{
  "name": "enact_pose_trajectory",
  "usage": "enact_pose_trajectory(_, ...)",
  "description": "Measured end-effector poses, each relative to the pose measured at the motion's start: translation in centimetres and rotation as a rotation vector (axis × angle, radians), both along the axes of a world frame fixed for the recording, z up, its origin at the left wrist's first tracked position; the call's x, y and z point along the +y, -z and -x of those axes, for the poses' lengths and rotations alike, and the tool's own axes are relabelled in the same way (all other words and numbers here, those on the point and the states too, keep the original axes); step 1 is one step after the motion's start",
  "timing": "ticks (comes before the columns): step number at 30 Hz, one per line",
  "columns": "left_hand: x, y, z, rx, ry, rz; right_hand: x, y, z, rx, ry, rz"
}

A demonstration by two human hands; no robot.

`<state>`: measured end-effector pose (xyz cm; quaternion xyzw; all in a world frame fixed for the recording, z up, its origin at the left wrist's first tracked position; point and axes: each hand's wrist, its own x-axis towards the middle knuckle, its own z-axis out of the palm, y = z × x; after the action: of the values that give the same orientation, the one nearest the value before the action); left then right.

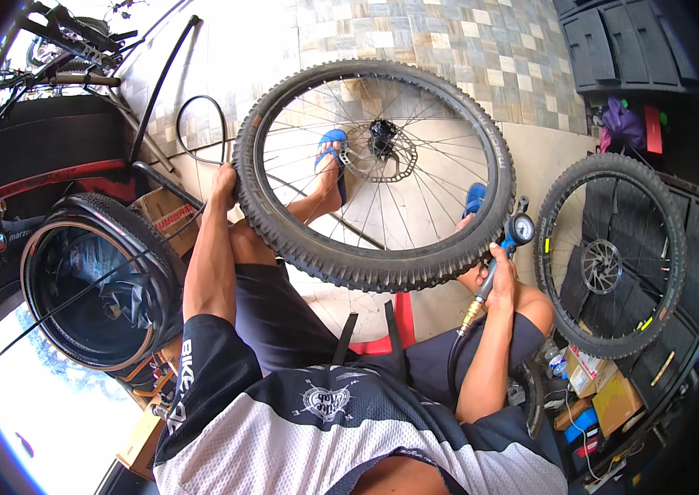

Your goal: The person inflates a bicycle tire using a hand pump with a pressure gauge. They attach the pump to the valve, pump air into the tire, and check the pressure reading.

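A bicycle wheel with a knobby black tyre is tilted up in front of me, above my knees. Its hub and disc brake rotor show through the spokes. At the tyre's left edge, my left hand is closed on it, its fingers partly hidden. My right hand is wrapped round a tyre inflator with a round dial gauge, close beside the tyre's lower right. A brass fitting joins the inflator to a black hose running down past my thigh. The valve cannot be made out.
A second wheel leans against dark boxes on the right. Several tyres stand at the left by a bike frame. A looped hose lies on the tiled floor. Small boxes clutter the lower right.
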<state>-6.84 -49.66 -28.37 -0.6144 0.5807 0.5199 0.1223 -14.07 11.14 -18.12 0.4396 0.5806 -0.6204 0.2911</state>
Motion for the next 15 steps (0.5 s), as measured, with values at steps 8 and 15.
enact_pose_trajectory(8, 0.8, -0.9, 0.2, 0.067, 0.057, 0.049, -0.5, -0.4, 0.1, 0.008, 0.028, -0.001)
enact_pose_trajectory(15, -0.9, 0.9, 0.0, 0.095, 0.026, 0.081, 0.2, 0.5, -0.3, 0.031, 0.035, 0.046)
